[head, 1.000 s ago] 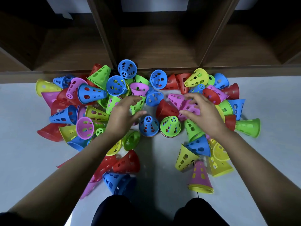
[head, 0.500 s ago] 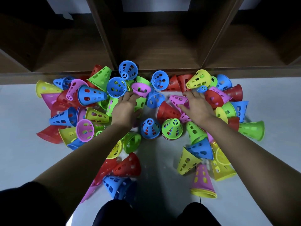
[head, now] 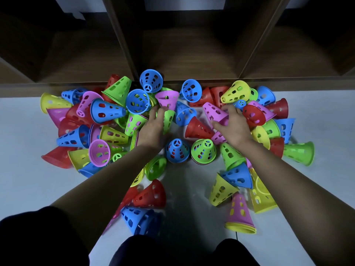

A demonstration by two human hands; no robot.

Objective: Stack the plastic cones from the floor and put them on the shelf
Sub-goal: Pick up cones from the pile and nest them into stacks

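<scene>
- Head view, progress: the shelf (head: pixel 192 54) along the far edge shows no cone in any of its bays, so I judge the task to be at an early stage.
- The loose cones (head: pixel 107 112) lie on the pale floor (head: pixel 23 169), spread from left to right just in front of the shelf, most of them on their sides and not nested.
- Some nesting is done. A green stack (head: pixel 203 151) stands in the near middle with a red rim showing under it. A pink-on-yellow stack (head: pixel 239 214) stands near and to the right.
- The right hand (head: pixel 233 129) holds a tilted pink cone (head: pixel 215 113) at its wide end, thumb below and fingers curled over it.
- The left hand (head: pixel 153 127) lies over a green cone (head: pixel 169 120), with its fingers reaching out to touch an upturned pink cone (head: pixel 167 99). I cannot tell whether it grips either one.
- What is left: nearly all the stacking, and all the carrying to the shelf.
- Hard to make out:
  - The bays are dark and cut off at the top of the frame.
  - Both forearms cover cones beneath them.
  - The number of cones in each stack cannot be counted.
  - The near edge is dark clothing.
</scene>
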